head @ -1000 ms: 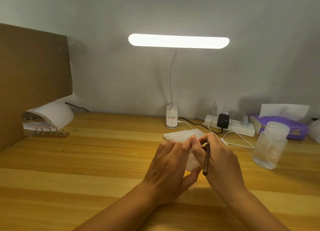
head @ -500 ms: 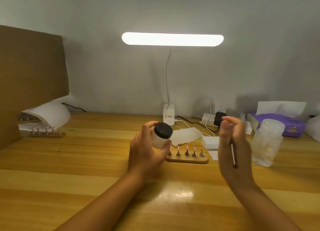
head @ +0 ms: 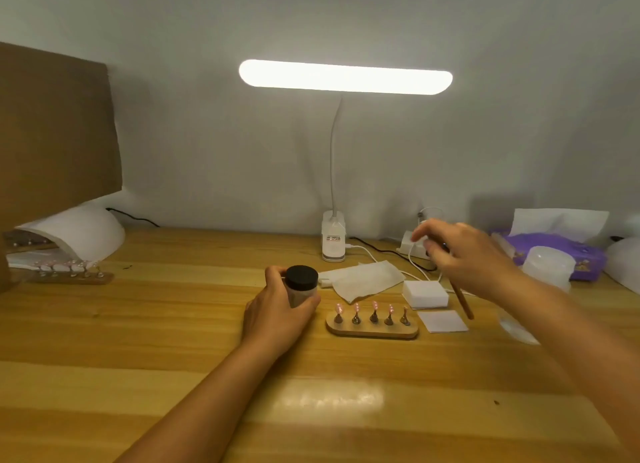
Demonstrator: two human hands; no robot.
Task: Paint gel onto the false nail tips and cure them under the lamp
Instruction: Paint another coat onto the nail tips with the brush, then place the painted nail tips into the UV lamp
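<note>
My left hand (head: pixel 277 318) grips a small gel jar (head: pixel 302 286) with a black lid, resting low on the desk. Just right of it a wooden holder (head: pixel 372 330) carries several pink nail tips (head: pixel 374 306) on little stands. My right hand (head: pixel 467 254) hovers above and behind the holder, holding a brown brush (head: pixel 462 301) whose shaft slants down to the right. The white curing lamp (head: pixel 83 232) sits at the far left, with a second wooden holder of tips (head: pixel 69 272) in front of its opening.
A lit desk lamp (head: pixel 344 77) stands on its base (head: pixel 333 240) at the back. Tissue (head: pixel 363 279), a white pad stack (head: pixel 425 293), a single pad (head: pixel 442 321), a clear plastic jar (head: pixel 549 266), a purple tissue pack (head: pixel 554 251), a power strip and cables crowd the right. A cardboard panel (head: pixel 55 130) stands left.
My left hand has lowered the jar from in front of me to the desk beside the holder. My right hand with the brush has moved back and to the right.
</note>
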